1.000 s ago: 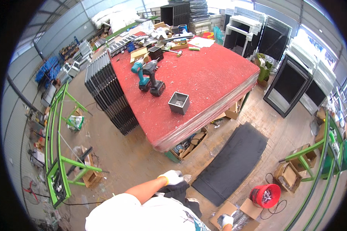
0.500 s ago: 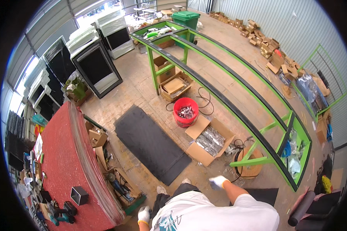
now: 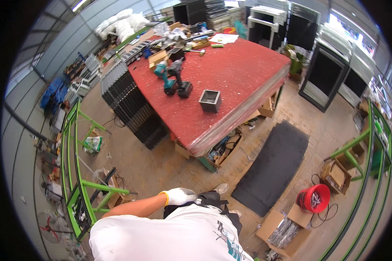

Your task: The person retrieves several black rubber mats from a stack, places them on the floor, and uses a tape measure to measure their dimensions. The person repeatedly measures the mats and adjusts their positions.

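Note:
My left hand [image 3: 179,196], in a white glove with a yellow cuff, lies against the dark cloth at my waist [image 3: 213,201]. Its fingertips are smeared and partly hidden, so their pose is unclear. My right hand is out of view. Ahead stands a red-topped table [image 3: 244,61] with thick layered edges. On its near part sits a short dark square tube [image 3: 210,101]. Left of that tube are a teal cordless drill [image 3: 164,78] and a dark cordless drill [image 3: 178,78].
A black mat [image 3: 272,167] covers floor right of the table. Beyond it are a red bucket [image 3: 313,199] and an open carton [image 3: 272,219]. Green frames [image 3: 80,174] stand on both sides. Dark slatted panels [image 3: 133,106] lean at the table's left.
My view has swung left, bringing the red table to the centre. My left hand has come up to my waist, and my right hand has left the picture.

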A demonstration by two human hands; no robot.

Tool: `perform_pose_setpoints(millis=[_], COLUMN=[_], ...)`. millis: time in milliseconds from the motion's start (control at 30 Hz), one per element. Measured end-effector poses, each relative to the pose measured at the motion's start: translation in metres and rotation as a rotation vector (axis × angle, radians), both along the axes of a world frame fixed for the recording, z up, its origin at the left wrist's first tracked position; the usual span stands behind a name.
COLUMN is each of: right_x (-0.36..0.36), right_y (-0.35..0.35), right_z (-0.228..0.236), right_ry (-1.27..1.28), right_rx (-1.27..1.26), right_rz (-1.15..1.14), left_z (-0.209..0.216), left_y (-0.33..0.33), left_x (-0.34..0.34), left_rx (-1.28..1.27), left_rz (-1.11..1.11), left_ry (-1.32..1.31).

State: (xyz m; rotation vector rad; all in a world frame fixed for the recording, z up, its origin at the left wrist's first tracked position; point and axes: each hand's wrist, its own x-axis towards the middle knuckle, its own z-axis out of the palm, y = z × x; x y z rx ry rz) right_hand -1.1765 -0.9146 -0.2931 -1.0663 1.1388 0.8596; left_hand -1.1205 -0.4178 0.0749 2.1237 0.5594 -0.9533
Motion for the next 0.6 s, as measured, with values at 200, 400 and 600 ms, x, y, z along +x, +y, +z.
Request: perform_pose_setpoints(millis=[200,400,600], right_x=[0.073,0.163,0.215], right_y=[0.002,0.089,0.393], right_z=[-0.017,0.004,0.114], right_ry=[-0.147,-0.353,-0.923], right_rx=[-0.074,-0.109,-0.365], right_rz=[0.111,0.145,0.584], left_z=[-0.018,-0.055,-0.102], left_y=[0.055,0.166,0.317], left_x=[-0.053,-0.105,-0.128], left_rx=[-0.063,-0.068,0.079], left_rz=[0.006,-0.04,-0.001], left_ry=[0.033,0.1,-0.085])
